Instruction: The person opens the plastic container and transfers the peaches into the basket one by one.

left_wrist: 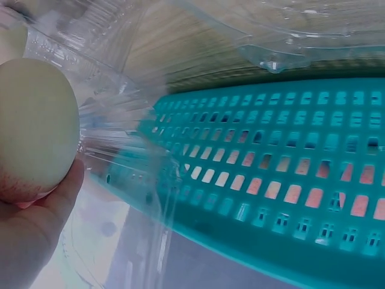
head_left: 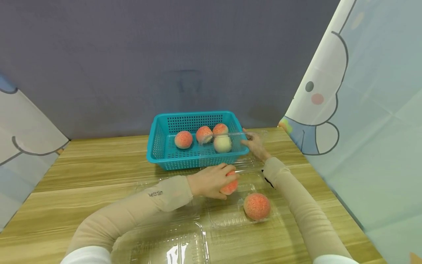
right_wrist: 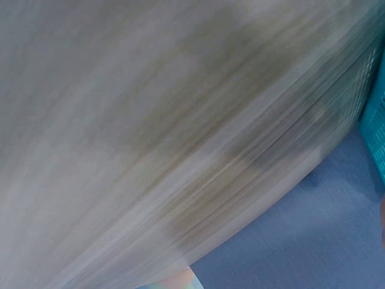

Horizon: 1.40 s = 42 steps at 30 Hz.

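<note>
My left hand (head_left: 212,180) grips a pink-and-cream peach (head_left: 229,184) over a clear plastic container (head_left: 227,220). In the left wrist view the peach (left_wrist: 36,120) shows its pale side, with a fingertip curled under it. A second peach (head_left: 257,206) sits at the right side of that container. My right hand (head_left: 255,145) holds the container's raised clear lid (head_left: 237,161) by its edge, beside the right end of a teal basket (head_left: 178,161). The right wrist view is mostly blurred streaks, with the basket (right_wrist: 376,129) at its right edge.
Inside the basket lie several peaches, one of them a peach (head_left: 183,139) on the left. Another clear plastic container (head_left: 171,245) lies on the wooden table (head_left: 82,176) near the front. A grey backdrop (head_left: 132,73) stands behind, and a printed curtain (head_left: 379,165) hangs at the right.
</note>
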Each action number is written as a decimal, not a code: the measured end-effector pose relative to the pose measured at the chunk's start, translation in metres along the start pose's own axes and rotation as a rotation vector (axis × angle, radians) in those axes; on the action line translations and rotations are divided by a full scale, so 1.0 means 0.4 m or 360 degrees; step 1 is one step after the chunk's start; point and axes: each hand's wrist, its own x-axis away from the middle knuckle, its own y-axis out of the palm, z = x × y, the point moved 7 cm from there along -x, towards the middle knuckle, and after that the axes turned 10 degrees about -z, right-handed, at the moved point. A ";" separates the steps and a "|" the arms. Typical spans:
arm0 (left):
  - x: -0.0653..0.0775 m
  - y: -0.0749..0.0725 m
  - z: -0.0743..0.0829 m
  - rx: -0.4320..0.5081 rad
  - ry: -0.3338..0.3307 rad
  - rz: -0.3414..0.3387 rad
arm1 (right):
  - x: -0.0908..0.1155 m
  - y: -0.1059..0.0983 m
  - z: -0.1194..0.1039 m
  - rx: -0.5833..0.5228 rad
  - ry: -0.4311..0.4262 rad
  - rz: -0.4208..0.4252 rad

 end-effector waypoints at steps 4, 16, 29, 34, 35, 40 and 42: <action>0.006 0.003 -0.009 0.0015 -0.0010 0.0017 | 0.000 0.000 0.004 -0.0087 -0.0009 -0.0009; 0.054 -0.022 -0.038 0.0135 -0.0078 0.0139 | -0.002 -0.004 0.014 -0.0120 -0.0003 -0.0029; 0.190 -0.084 -0.094 0.0169 -0.0146 0.0427 | -0.007 0.009 0.014 -0.0190 -0.0024 -0.0078; 0.242 -0.105 -0.103 0.0076 -0.0172 0.0476 | -0.002 0.008 0.021 -0.0198 0.0032 -0.0060; 0.252 -0.108 -0.106 0.0074 -0.0190 0.0475 | -0.001 0.007 0.022 -0.0192 0.0048 -0.0053; 0.301 -0.126 -0.129 0.0128 -0.0270 0.0508 | 0.002 0.006 0.020 -0.0197 0.0090 -0.0033; 0.318 -0.133 -0.141 0.0155 -0.0293 0.0547 | 0.003 0.006 0.017 -0.0200 0.0099 -0.0040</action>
